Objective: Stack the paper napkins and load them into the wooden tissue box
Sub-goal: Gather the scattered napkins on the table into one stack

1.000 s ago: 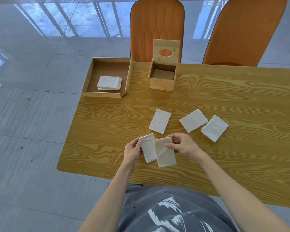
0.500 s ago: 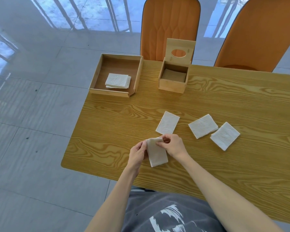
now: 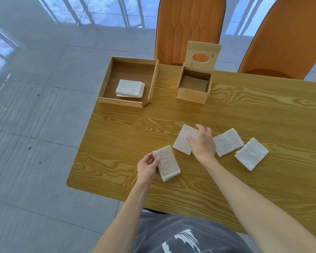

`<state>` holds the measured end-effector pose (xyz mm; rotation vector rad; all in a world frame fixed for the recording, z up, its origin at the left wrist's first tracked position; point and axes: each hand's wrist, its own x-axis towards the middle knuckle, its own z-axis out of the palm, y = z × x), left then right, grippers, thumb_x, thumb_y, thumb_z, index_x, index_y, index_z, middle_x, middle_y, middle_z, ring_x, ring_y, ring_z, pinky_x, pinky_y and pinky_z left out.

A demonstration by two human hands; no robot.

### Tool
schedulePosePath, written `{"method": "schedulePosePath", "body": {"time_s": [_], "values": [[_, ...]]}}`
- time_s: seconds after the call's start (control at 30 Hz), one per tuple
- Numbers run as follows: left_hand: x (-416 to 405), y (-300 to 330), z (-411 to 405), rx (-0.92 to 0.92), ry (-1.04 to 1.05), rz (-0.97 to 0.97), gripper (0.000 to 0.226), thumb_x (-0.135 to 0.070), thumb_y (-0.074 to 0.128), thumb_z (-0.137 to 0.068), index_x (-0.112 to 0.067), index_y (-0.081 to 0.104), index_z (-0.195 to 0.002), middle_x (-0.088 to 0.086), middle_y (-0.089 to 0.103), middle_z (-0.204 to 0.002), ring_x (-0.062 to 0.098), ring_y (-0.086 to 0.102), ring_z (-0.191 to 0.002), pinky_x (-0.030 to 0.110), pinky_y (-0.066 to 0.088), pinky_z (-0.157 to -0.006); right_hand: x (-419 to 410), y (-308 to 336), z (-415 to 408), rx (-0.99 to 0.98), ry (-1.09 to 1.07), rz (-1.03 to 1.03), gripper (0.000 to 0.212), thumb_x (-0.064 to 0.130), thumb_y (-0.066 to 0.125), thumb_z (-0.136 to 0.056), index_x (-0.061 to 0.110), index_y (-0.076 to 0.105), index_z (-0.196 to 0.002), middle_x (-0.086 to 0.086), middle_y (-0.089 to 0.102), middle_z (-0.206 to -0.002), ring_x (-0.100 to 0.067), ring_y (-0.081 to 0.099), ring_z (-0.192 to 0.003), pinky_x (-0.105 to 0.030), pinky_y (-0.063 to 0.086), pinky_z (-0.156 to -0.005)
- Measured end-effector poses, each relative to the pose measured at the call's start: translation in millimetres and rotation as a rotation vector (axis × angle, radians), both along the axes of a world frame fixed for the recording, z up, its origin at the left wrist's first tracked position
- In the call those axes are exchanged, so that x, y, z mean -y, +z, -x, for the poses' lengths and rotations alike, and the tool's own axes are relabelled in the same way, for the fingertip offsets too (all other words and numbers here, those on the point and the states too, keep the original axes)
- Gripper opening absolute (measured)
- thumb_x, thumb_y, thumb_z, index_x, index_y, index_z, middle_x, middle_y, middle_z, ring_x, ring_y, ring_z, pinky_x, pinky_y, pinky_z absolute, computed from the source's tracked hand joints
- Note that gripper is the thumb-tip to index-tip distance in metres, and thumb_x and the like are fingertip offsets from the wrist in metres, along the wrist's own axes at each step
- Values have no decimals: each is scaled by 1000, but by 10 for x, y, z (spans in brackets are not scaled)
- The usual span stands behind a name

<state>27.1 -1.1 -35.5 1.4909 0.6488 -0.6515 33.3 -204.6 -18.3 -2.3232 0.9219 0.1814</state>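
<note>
I sit at a wood-grain dining table [image 3: 244, 110] in what looks like a home dining area, though it could be a café. Two orange padded chairs [image 3: 190, 30] face me across it. Glossy grey floor tiles [image 3: 35, 115] mirror tall window bars. A wooden tray [image 3: 100, 88] and wooden tissue box [image 3: 192, 94] stand on the tabletop.

Two orange chairs [image 3: 190, 30] stand behind the wooden table [image 3: 244, 115].
</note>
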Motion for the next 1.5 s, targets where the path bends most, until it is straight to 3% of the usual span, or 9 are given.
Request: {"method": "schedulePosePath", "body": {"time_s": [0.2,0.37,0.47,0.6,0.8,1.07,1.2,1.3,1.5], "values": [[-23,62,-116,-33,16,24,33,-14,66,-93,-8,62,-126,9,73,-111,25,69,-107,48,55,-96,125,-8,-158,-145,-20,29,51,38,72,-86,14,55,-128,-14,46,-133,-32,52,-119,-42,48,-86],[-45,97,-142,-55,22,74,30,-35,58,-97,-13,69,-115,10,74,-112,25,70,-108,43,55,-96,155,5,-150,-106,-10,20,29,35,75,-84,18,63,-105,-7,62,-114,-27,57,-108,-39,49,-82],[-51,100,-150,-68,28,91,37,-42,53,-98,-12,69,-115,9,74,-115,24,69,-109,44,53,-99,183,-1,-107,-20,-25,-31,24,25,72,-87,16,65,-108,-5,70,-108,-25,62,-102,-38,51,-81],[-45,134,-145,-67,27,101,34,-41,52,-99,-15,69,-113,10,73,-115,24,69,-109,45,51,-101,305,72,-63,122,-42,-289,26,26,71,-88,13,71,-111,-4,72,-107,-22,66,-99,-40,54,-89],[-30,197,-140,-76,39,107,37,-46,48,-99,-16,65,-113,8,72,-114,22,68,-108,40,52,-97,407,428,-34,319,16,-717,17,15,70,-91,11,70,-108,-7,75,-99,-19,73,-93,-34,62,-79],[40,218,-147,-108,49,179,42,-47,44,-101,-14,57,-125,11,69,-120,22,67,-109,38,52,-95,64,312,-64,-91,315,-876,24,16,72,-89,10,68,-112,2,74,-89,-7,67,-78,-21,54,-61],[87,213,-171,-110,20,177,41,-46,43,-101,-14,63,-118,11,73,-114,23,70,-103,36,54,-88,-81,142,-67,-150,301,-852,25,18,75,-87,8,69,-110,0,74,-89,-7,65,-74,-16,48,-56],[100,178,-189,-119,4,173,37,-43,48,-100,-14,68,-112,10,74,-111,22,69,-98,36,55,-85,-121,-2,-84,-111,265,-670,17,21,76,-85,13,73,-100,-3,75,-94,-13,65,-81,-23,49,-65],[145,119,-219,-91,-39,187,42,-23,71,-89,-9,61,-128,9,73,-108,21,68,-94,34,55,-82,-142,-95,-43,-52,242,-399,16,30,77,-82,22,76,-95,5,74,-92,-14,67,-86,-35,55,-77]]}}
